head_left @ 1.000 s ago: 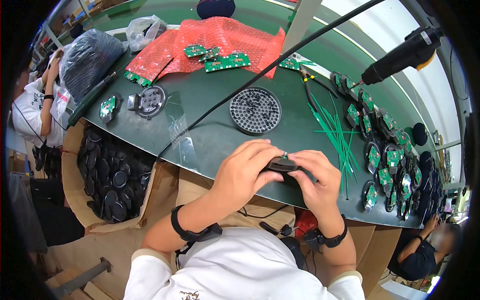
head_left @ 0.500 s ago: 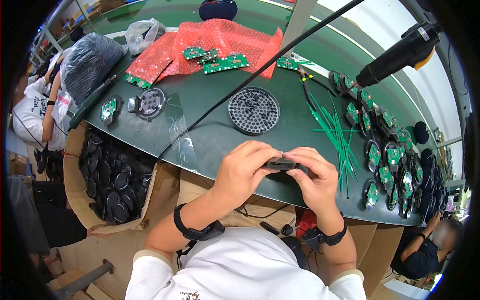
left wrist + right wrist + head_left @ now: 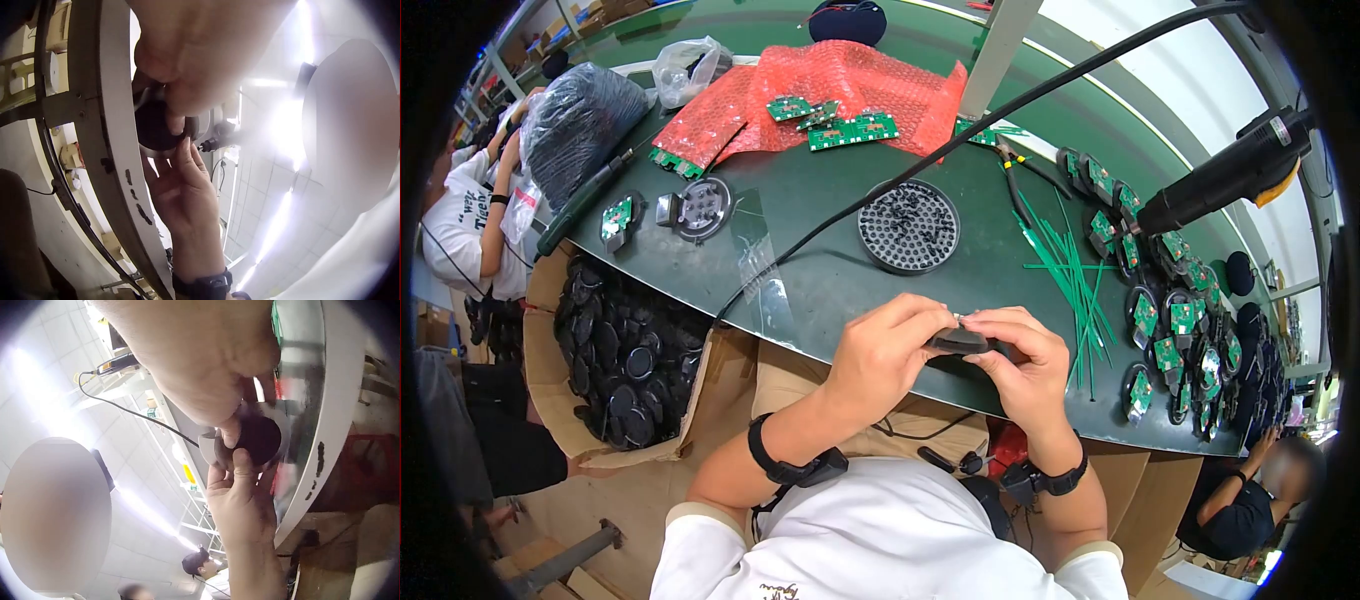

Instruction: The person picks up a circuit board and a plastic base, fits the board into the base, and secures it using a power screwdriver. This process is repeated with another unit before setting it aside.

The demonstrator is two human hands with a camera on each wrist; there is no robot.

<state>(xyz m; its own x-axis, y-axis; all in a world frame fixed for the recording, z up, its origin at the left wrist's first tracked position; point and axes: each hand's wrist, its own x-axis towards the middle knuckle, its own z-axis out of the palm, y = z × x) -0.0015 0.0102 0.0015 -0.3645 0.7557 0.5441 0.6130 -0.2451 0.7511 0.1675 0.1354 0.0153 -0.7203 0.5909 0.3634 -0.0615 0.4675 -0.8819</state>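
Observation:
Both hands hold a dark round plastic housing between them, just above the near edge of the bench. My left hand grips its left side, fingers along the top and thumb beneath. From the right, my right hand pinches it with fingertips and thumb. Seen from the right wrist, the housing shows a dark round face and a pale grey part at one side, with a thumb pressed on each side. The fingers hide much of its far face.
A round tray of small black parts stands ahead. Green strips and pliers lie right, beside many housings with circuit boards. A power screwdriver hangs over them, its cable crossing the bench. A carton of black housings stands left.
The housing has tilted and sunk slightly in the hands, which keep hold of it. The hanging screwdriver and its cable have swung down and to the right.

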